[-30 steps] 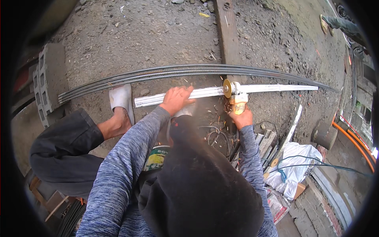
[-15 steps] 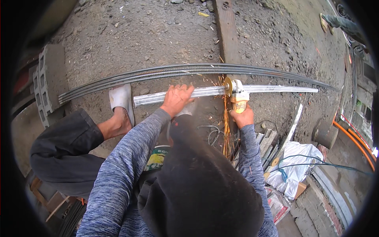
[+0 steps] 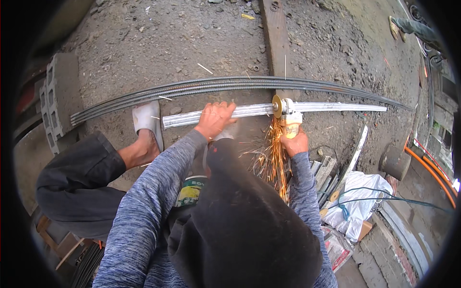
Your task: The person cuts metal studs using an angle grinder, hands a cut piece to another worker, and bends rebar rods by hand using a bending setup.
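Observation:
My left hand [image 3: 216,120] is closed over a bundle of long, pale grey metal bars [image 3: 336,107] lying crosswise in front of me. An angle grinder [image 3: 291,120] is in my right hand [image 3: 295,142], its fingers wrapped round the pale yellowish body. The grinder's round yellow-brown disc [image 3: 277,106] stands on edge at the bars, right of my left hand. Orange sparks [image 3: 277,165] stream from there toward me. Whether the disc has passed through the bars I cannot tell.
Dark ribbed steel rods [image 3: 192,91] run just beyond the bars, over a wooden plank [image 3: 275,43]. Concrete hollow blocks [image 3: 62,101] stand at left. My foot wears a pale clog [image 3: 148,120]. Metal offcuts and a white sack [image 3: 357,194] lie at right; another person's leg [image 3: 417,30] shows far right.
The sparks have spread into a wider, denser spray, with some streaks flying over the rods and my left hand. Both hands, the grinder and the bars stay nearly in place.

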Tool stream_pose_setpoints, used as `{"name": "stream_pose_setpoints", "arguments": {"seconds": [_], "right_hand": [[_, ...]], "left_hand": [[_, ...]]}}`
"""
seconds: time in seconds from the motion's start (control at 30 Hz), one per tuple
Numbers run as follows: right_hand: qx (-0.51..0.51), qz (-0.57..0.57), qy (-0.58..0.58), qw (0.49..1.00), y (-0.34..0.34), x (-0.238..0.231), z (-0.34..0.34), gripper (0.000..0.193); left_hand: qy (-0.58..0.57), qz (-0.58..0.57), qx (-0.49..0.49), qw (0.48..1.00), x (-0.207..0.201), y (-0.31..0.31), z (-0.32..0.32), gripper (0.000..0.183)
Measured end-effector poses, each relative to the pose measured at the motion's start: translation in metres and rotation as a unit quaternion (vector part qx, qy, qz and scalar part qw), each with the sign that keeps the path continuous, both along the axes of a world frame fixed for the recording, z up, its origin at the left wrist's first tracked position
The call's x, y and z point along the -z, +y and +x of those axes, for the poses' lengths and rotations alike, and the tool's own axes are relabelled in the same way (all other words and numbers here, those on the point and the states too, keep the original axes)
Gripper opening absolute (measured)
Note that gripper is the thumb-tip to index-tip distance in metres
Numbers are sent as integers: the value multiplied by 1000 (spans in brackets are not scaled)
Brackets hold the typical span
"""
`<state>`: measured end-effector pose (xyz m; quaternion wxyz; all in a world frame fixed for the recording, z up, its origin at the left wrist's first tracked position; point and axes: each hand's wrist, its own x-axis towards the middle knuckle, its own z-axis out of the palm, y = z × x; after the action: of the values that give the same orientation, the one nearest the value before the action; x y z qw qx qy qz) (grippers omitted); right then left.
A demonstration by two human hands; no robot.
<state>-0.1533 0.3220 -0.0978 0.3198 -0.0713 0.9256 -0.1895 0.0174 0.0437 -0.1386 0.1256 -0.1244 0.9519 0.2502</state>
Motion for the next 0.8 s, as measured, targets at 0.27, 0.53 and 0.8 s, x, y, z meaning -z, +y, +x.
{"name": "stream_pose_setpoints", "arguments": {"seconds": [0.27, 0.53, 0.8], "right_hand": [[8, -9, 0, 1000, -2, -2, 2, 54], [26, -9, -15, 999, -8, -10, 7, 53], [9, -13, 3, 1000, 0, -6, 8, 52]], "left_hand": [[22, 55, -12, 998, 2, -9, -3, 44], [-74, 148, -6, 986, -5, -20, -7, 47], [-57, 163, -15, 985, -3, -22, -9, 55]]}}
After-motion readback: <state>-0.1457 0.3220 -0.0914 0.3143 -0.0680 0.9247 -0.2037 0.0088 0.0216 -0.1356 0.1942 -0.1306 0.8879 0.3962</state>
